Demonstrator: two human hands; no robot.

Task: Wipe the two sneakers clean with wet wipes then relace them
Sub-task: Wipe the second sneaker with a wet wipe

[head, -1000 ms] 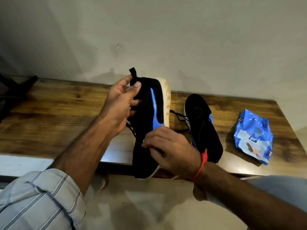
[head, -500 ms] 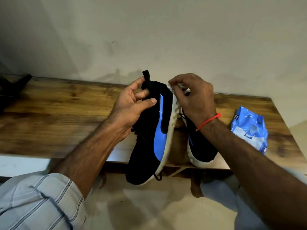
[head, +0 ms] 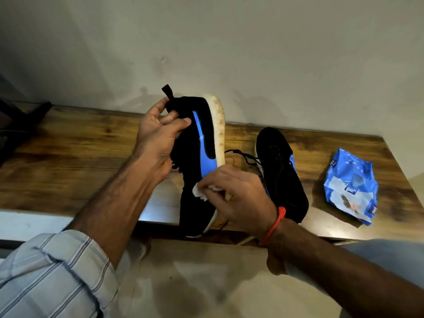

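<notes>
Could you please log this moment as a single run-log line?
step: wiping | left hand: holds sneaker | right hand: presses wipe on its side | second sneaker: on table

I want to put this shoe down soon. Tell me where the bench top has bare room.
Widest bare patch: the wooden bench left of the held sneaker, out to the dark object at the far end. A narrower strip lies between the second sneaker and the wipes pack. Between the sneakers, loose laces crowd it.

Two sneakers here: one held up (head: 197,161), one on the table (head: 281,173). One wipe (head: 199,191), one blue wipes packet (head: 350,185), two hands: left (head: 158,138), right (head: 238,196).
</notes>
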